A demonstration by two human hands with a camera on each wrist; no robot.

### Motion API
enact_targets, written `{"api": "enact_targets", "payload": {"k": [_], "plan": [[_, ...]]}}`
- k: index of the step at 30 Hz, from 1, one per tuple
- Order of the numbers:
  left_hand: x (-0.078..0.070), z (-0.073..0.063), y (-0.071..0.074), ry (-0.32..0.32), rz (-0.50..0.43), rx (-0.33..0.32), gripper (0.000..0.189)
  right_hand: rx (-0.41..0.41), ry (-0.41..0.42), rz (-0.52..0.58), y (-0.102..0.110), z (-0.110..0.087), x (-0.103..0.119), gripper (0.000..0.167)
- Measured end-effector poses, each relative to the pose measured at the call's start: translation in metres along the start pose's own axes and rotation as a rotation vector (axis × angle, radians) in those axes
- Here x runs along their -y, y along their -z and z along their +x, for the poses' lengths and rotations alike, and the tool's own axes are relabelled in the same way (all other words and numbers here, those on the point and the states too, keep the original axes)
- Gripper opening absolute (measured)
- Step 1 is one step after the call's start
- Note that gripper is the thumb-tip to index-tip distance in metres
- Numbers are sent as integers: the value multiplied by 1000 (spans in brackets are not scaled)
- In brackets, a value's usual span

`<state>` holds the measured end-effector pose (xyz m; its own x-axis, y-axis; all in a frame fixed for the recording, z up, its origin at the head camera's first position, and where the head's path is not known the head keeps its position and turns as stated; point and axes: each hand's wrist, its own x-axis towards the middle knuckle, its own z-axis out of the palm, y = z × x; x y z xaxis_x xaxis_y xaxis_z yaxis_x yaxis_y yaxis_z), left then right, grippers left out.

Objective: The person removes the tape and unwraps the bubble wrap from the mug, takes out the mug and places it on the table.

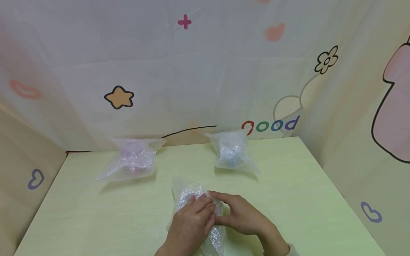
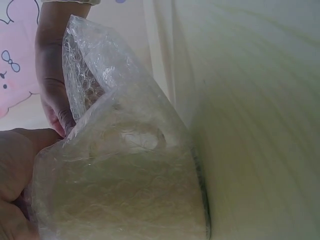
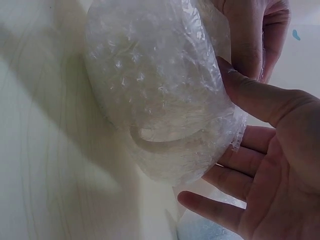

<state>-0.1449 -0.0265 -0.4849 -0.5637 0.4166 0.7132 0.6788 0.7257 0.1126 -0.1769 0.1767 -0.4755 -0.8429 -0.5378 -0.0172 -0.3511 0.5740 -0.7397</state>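
Observation:
A bundle of clear bubble wrap (image 1: 185, 193) stands on the table in front of me. Through its layers a pale, rounded shape (image 2: 130, 195) shows in the left wrist view, but its kind cannot be made out. My left hand (image 1: 192, 222) lies over the top of the bundle, its fingers bent and pinching the wrap's edge. From the right side my right hand (image 1: 245, 215) holds the same wrap (image 3: 145, 75) between thumb and fingers. In the right wrist view the thumb presses the near face, while the little finger sticks out free.
Two other bubble-wrapped bundles stand toward the back of the table (image 1: 288, 185): one with a pinkish content (image 1: 134, 161) at the left, one with a bluish content (image 1: 232, 151) to the right of centre. A printed curtain (image 1: 205, 78) hangs behind and along both sides.

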Motion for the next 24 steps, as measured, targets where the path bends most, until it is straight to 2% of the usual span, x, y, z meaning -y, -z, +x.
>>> {"api": "enact_targets", "payload": {"k": [10, 24], "plan": [[-2, -5, 0, 7, 16, 15, 23, -28, -36, 28, -5, -1, 1, 71], [-1, -2, -1, 1, 6, 7, 16, -53, -35, -33, -4, 2, 4, 69]]}}
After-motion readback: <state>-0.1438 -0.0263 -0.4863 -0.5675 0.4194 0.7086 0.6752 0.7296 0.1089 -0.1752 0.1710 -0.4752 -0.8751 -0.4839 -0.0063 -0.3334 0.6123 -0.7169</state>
